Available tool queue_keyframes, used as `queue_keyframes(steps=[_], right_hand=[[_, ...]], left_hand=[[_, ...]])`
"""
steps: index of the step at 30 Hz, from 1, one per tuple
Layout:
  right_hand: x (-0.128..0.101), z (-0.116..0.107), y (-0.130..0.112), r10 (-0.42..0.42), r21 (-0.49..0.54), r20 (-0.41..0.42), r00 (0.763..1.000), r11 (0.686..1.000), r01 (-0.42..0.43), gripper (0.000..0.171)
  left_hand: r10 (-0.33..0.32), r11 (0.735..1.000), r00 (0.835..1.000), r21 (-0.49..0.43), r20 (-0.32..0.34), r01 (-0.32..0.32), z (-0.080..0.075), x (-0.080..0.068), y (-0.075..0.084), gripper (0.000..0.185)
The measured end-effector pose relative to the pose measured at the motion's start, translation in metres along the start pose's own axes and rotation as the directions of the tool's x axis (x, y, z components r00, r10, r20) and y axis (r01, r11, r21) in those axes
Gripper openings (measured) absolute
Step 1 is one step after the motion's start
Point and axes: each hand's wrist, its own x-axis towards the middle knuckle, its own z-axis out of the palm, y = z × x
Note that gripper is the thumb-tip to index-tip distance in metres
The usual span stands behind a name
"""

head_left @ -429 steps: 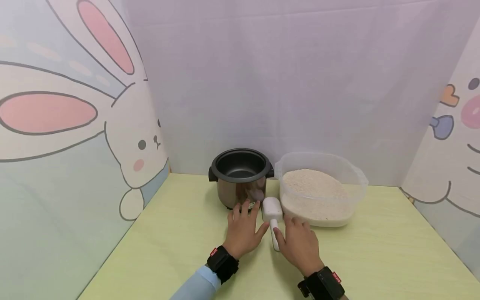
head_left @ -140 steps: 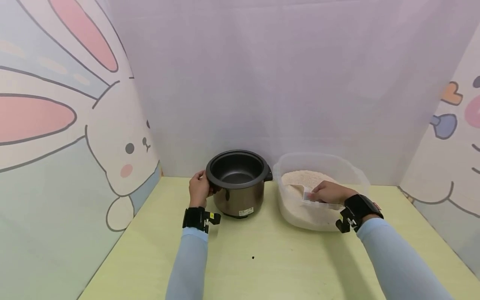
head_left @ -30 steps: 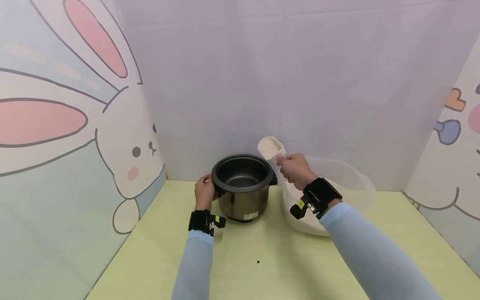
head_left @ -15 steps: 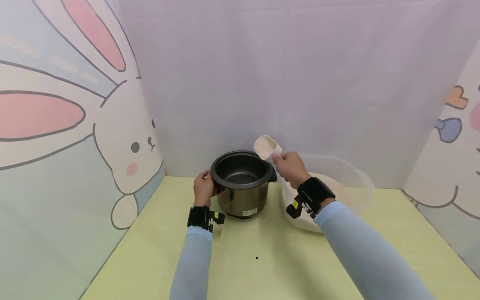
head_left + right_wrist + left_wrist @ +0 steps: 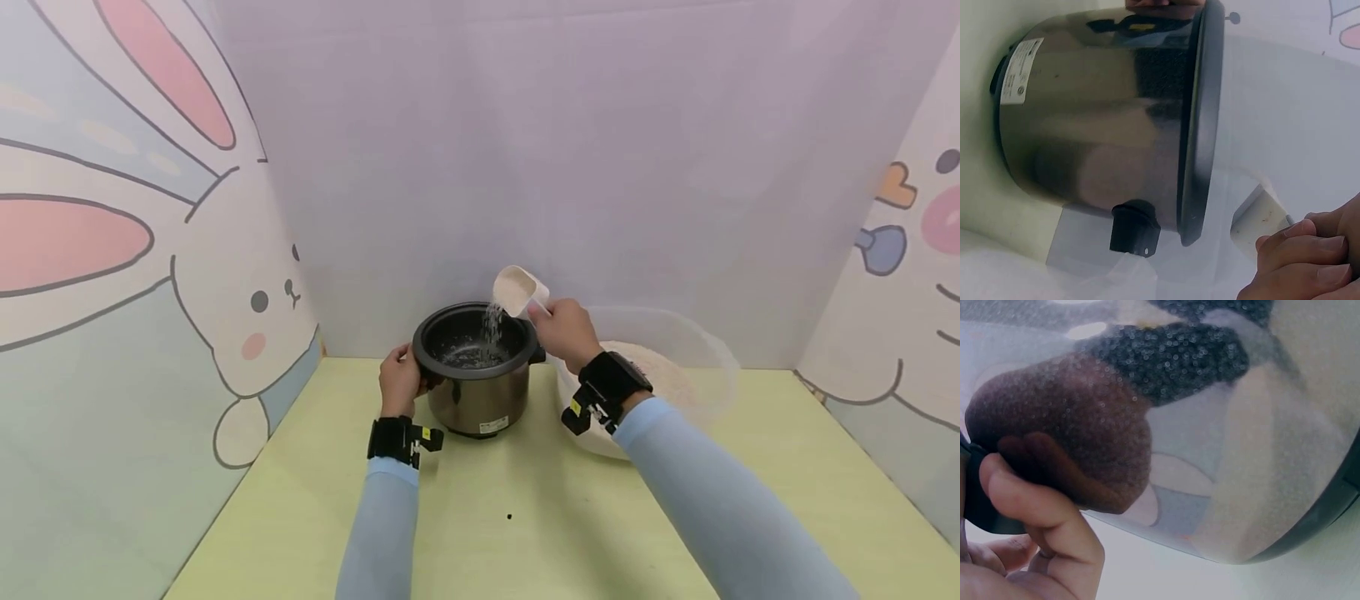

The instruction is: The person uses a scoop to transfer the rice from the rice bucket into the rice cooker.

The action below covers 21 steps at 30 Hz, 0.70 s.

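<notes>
A rice cooker point(image 5: 480, 400) with a shiny metal body and a black inner pot stands lidless at the back of the table. My left hand point(image 5: 399, 381) grips its black side handle point(image 5: 991, 494), fingers curled round it. Above the pot's right rim, my right hand point(image 5: 567, 335) holds a white scoop point(image 5: 522, 292) by its handle, tipped to the left. Rice grains point(image 5: 491, 325) fall from the scoop into the pot, and some lie scattered on its bottom. In the right wrist view the scoop point(image 5: 1259, 215) shows from behind, beside the cooker's rim.
A translucent plastic tub point(image 5: 712, 346) holding a heap of rice point(image 5: 660, 371) stands right of the cooker, partly hidden by my right arm. A small black speck point(image 5: 509, 517) lies on the pale yellow table point(image 5: 480, 558). A plain cloth backdrop point(image 5: 420, 167) rises close behind.
My right hand has carried the filled scoop left from the tub to over the pot and tipped it, so rice now pours. The left hand keeps its hold on the handle.
</notes>
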Motion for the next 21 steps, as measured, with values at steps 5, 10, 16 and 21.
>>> queue_keyframes(steps=[5,10,16,21], right_hand=[[0.0025,0.0012,0.0019,-0.047,-0.059,-0.001,0.999,0.997,0.047,0.043],[0.003,0.0041,0.005,-0.075,-0.138,-0.012,0.997,0.988,0.073,0.037],[-0.0018,0.005,0.007,-0.122,-0.239,-0.007,0.993,0.964,0.116,0.035],[-0.0026,0.0047,0.0082,-0.157,-0.298,-0.019,0.987,0.944,0.144,0.035]], left_hand=[[-0.002,1.0,1.0,-0.006,-0.015,0.001,-0.0004,-0.0004,0.003,0.047],[0.0,1.0,1.0,-0.014,-0.012,0.0,-0.0017,-0.0014,0.0034,0.046],[-0.005,1.0,1.0,-0.012,-0.006,0.005,-0.0004,-0.0035,0.0024,0.043],[-0.015,1.0,1.0,-0.017,-0.004,0.015,0.0011,-0.0026,0.002,0.043]])
